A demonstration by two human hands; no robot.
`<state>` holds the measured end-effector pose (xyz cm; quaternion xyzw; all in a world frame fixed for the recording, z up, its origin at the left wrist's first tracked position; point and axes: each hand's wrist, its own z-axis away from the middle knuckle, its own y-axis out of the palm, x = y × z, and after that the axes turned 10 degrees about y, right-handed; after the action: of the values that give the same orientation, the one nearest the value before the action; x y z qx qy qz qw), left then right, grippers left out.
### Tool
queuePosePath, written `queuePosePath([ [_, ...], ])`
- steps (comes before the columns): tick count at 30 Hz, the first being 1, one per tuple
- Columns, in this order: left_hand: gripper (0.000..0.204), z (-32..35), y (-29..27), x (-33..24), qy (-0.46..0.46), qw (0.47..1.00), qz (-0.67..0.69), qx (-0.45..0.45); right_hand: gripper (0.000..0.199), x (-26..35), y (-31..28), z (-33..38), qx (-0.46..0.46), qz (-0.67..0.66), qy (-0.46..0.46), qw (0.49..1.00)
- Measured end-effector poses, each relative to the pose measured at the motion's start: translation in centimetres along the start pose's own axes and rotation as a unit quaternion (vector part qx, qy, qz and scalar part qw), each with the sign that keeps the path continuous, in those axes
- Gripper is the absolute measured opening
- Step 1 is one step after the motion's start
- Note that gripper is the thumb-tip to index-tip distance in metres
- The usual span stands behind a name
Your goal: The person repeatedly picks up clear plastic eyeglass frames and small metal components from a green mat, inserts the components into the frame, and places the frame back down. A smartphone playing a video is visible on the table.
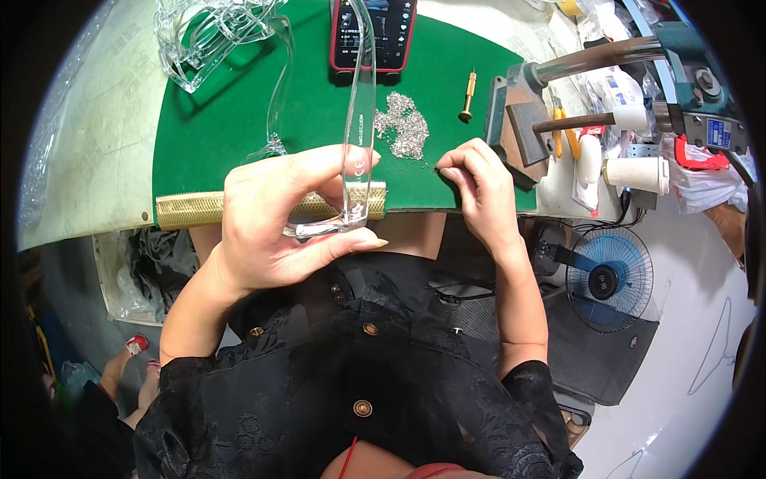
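A: Left hand [275, 219] clamps the clear temple arm [357, 120] upright, hinge end low, just left of the screw pile [403, 124].
B: Right hand [479, 188] pinched shut below that pile, apparently on one screw; too small to tell.

Phone [373, 36] at green mat's [215, 136] far edge; brass pin [467, 95] beside press [606, 80]; blue fan [610, 279] on floor.

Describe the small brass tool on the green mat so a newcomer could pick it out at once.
Start at the green mat and go to its far right part. Between the phone and the grey press, beyond the silvery heap of tiny parts, lies the brass tool. It alone is golden and pin-shaped.
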<state>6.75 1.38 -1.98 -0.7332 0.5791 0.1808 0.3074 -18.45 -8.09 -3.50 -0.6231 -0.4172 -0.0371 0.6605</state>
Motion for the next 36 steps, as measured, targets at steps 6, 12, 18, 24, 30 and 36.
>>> queuePosePath([
  [6,0.057,0.0,0.1,0.0,0.005,1.0,-0.009,0.0,0.01,0.1,0.0,0.0,0.002,0.002,-0.006,1.0],
  [12,0.067,0.0,-0.7,0.2,0.027,0.997,-0.011,0.066,0.012,0.0,0.2,0.1,0.002,0.005,0.003,1.0],
  [18,0.063,0.0,0.4,-0.2,-0.013,1.0,0.012,-0.02,0.014,0.3,0.8,-0.2,-0.027,0.041,-0.01,0.999],
  [24,0.068,-0.1,0.3,-0.4,0.006,1.0,0.023,-0.004,0.013,0.6,0.8,-0.1,-0.032,0.09,-0.02,0.995],
  [30,0.071,-0.2,-0.3,0.0,0.051,0.996,0.039,0.067,0.012,0.5,0.6,0.9,-0.023,0.079,-0.008,0.997],
  [36,0.07,-0.2,0.1,-0.3,0.036,0.996,0.057,0.057,0.012,0.5,1.3,0.6,-0.069,0.069,0.002,0.995],
])
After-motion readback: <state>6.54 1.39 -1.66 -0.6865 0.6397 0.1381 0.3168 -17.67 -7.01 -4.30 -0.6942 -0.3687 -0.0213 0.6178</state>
